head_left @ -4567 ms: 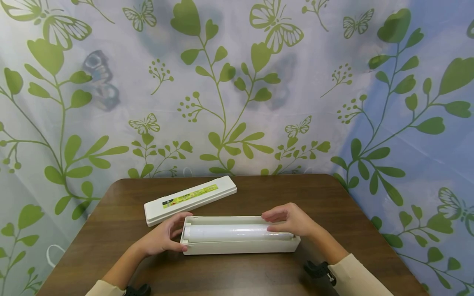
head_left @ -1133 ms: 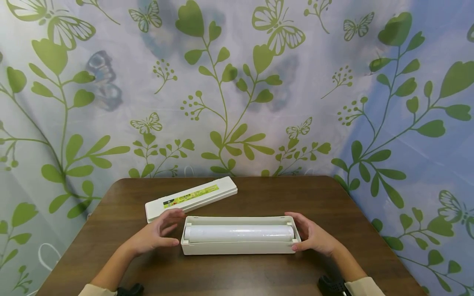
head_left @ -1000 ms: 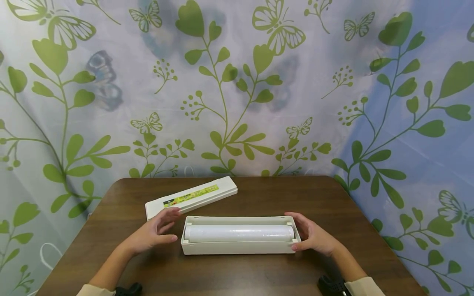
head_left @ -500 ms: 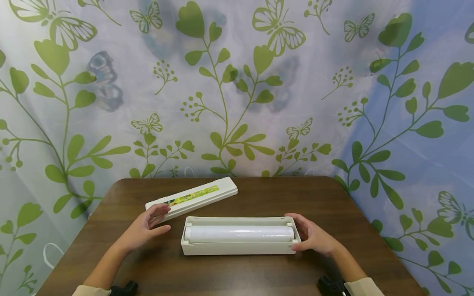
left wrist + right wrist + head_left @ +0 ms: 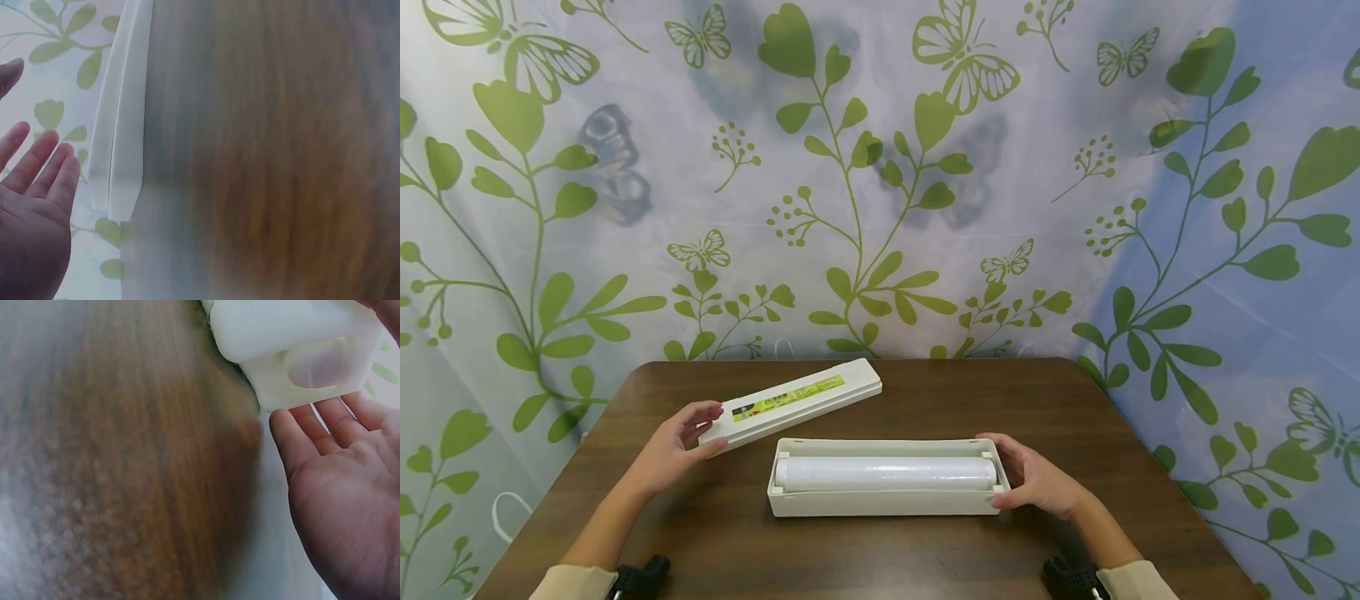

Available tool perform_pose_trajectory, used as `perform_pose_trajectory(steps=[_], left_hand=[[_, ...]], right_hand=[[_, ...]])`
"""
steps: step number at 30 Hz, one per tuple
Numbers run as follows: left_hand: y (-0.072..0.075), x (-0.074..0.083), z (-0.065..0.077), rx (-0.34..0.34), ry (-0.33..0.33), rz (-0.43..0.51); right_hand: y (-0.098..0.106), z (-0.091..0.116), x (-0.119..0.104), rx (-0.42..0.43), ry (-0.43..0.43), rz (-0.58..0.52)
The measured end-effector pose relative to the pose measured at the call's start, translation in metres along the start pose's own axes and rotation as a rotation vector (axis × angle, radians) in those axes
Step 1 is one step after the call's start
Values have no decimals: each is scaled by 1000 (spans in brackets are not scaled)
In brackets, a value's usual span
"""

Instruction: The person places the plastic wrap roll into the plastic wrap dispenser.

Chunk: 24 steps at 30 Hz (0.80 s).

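Observation:
A long white plastic wrap box (image 5: 887, 503) lies lidless on the brown table, with a glossy white roll of plastic wrap (image 5: 880, 473) inside. My right hand (image 5: 1037, 479) holds the box's right end, thumb at the front corner and fingers at the back corner. In the right wrist view, its fingers (image 5: 340, 425) lie along the end wall. The white lid (image 5: 857, 379), with a yellow-green label, rests slanted behind the box. My left hand (image 5: 673, 446) spans the lid's left end, thumb near its front edge. In the left wrist view, that hand's fingers are extended beside the lid (image 5: 128, 125).
The wooden table (image 5: 850, 558) has its far edge against a hanging cloth (image 5: 880, 208) printed with green leaves and butterflies. Black wrist straps (image 5: 642, 575) sit at both sleeves. A white loop (image 5: 508, 508) hangs beyond the table's left edge.
My left hand has left the box's left end and moved left and back to the lid's left end. My right hand moved from over the roll to the box's right end, then stayed.

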State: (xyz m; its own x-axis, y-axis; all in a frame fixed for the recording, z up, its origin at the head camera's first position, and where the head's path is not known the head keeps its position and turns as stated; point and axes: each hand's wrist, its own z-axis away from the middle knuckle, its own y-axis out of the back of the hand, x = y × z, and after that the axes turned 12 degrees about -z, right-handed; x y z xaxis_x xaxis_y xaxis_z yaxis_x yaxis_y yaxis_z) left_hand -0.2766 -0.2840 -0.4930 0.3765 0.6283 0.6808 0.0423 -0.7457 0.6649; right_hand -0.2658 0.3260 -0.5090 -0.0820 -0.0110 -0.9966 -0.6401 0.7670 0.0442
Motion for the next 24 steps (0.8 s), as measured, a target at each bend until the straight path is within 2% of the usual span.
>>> perform_pose_trajectory(steps=[11, 16, 24], left_hand=[[14, -16, -6, 14, 32, -185], [16, -22, -10, 8, 41, -206], [21, -32, -13, -13, 11, -240]], right_hand=[[0, 0, -2, -16, -8, -4], [-1, 1, -2, -11, -26, 5], [-2, 1, -4, -1, -32, 15]])
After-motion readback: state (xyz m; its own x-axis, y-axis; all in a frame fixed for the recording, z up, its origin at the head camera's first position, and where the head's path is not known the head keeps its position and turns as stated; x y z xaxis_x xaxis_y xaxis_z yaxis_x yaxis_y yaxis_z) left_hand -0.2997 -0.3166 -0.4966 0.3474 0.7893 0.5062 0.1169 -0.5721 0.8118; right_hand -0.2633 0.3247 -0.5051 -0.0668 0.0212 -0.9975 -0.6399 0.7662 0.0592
